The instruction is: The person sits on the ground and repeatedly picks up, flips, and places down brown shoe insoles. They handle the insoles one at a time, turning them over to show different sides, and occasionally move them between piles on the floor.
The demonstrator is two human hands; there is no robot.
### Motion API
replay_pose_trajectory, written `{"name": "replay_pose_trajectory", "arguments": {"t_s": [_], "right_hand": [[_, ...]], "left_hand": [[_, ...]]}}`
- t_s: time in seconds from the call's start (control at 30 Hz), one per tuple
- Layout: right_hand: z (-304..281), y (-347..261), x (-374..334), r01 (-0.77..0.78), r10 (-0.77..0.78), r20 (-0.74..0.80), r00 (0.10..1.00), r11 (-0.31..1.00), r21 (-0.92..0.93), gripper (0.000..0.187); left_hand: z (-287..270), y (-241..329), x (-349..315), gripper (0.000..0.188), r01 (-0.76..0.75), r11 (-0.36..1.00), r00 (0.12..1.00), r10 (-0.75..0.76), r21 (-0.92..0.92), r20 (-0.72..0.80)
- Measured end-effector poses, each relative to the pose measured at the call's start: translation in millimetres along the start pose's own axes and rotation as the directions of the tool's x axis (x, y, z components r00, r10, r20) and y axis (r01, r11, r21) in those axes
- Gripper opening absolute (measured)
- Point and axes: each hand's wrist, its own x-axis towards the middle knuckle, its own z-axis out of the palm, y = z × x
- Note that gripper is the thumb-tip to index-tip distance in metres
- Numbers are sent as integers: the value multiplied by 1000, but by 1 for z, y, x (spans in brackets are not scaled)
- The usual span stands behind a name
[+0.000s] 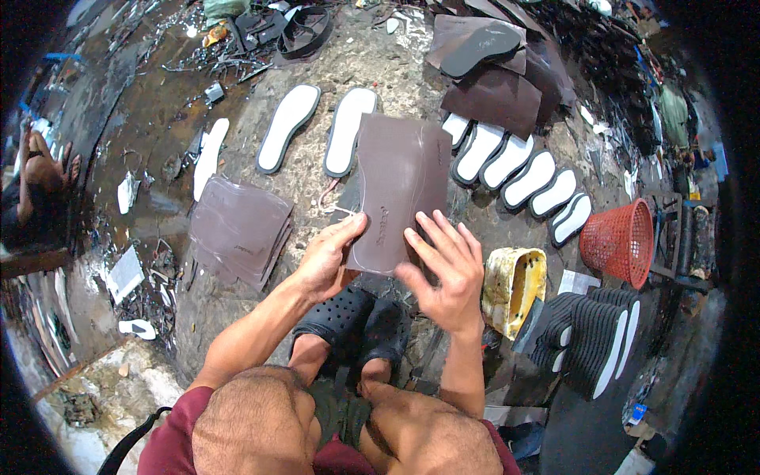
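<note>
A brown sheet (402, 178) with curved sole outlines marked on it is held up in front of me. My left hand (328, 257) grips its lower left edge, thumb on top and the other fingers underneath. My right hand (447, 273) lies against the lower right edge, fingers spread and touching the surface. Just behind the sheet, a white-topped sole (348, 131) with a dark rim is partly covered. Left of it lies another such sole (288, 127). A stack of similar brown sheets (237, 226) rests on the ground at the left.
Several white-topped soles (529, 180) stand in a row at the right, near a red perforated basket (621, 241). A yellow-lined container (514, 289) and stacked dark soles (590, 332) are closer. Brown offcuts with a dark sole (480, 49) lie far right. Another person's hand (59, 162) shows far left.
</note>
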Motion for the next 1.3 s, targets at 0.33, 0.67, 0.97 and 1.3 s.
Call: {"name": "replay_pose_trajectory", "arguments": {"t_s": [0.33, 0.67, 0.97, 1.3], "right_hand": [[-25, 23, -40, -413, 493, -157, 855, 833, 367, 29], [56, 119, -55, -595, 779, -136, 613, 568, 569, 69], [-12, 80, -32, -175, 680, -313, 663, 547, 819, 45], [-44, 110, -68, -80, 851, -471, 234, 499, 863, 43]], "left_hand": [[-62, 42, 102, 26, -353, -14, 388, 908, 936, 160], [-97, 58, 164, 63, -277, 328, 767, 642, 903, 2], [-64, -29, 39, 67, -175, 797, 975, 58, 578, 214], [-58, 5, 146, 28, -295, -39, 875, -412, 955, 254]]}}
